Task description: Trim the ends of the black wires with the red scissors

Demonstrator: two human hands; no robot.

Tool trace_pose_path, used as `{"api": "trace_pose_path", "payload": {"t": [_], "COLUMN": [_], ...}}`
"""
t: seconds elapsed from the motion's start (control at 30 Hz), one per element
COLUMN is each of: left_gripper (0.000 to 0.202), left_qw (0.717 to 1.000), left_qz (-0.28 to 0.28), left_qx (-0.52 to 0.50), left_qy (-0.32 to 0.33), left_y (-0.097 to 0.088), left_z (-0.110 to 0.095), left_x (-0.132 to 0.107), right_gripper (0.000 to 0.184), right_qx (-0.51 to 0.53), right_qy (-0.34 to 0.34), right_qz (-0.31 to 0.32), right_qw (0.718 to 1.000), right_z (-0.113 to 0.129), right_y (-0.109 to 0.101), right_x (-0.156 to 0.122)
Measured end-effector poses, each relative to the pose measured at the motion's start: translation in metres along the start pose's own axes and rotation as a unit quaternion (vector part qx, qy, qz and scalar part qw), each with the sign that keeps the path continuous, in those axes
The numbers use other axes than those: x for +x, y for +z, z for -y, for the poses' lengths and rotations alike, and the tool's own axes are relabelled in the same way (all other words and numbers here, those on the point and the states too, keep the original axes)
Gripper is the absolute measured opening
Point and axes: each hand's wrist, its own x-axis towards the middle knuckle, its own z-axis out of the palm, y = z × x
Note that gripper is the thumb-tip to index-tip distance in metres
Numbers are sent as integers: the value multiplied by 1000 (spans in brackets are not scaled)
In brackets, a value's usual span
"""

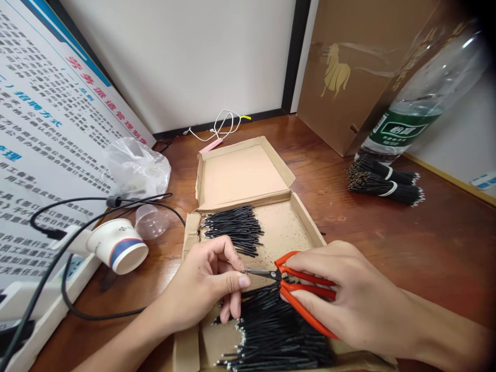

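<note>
Bright, even light; glare on bottle (406, 121); top right corner black.

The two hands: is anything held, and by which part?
The right hand holds the scissors by their red handles; whether the left hand holds anything cannot be told.

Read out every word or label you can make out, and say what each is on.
"劳务派遣管理制度": red, on the poster
"(一)总则": blue, same poster
"招聘方式": blue, same poster
"怡寶": green label of the water bottle
Too small or blurred: the poster's body text, the label's smaller print, the paper cup's mark, gold lettering on the cardboard box.
</note>
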Motion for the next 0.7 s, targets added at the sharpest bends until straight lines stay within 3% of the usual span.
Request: {"api": "trace_pose_path", "payload": {"t": [0.7], "left_gripper": [25], "left_qw": [999], "left_qz": [-19], "left_qx": [30], "left_qy": [5], "left_y": [1], "left_z": [0], "left_x": [-1], "right_gripper": [16], "right_qx": [-14], "right_qy": [25], "right_qz": [29], "right_qw": [999], "right_z": [-1], "right_y": [-1], "right_x": [0]}}
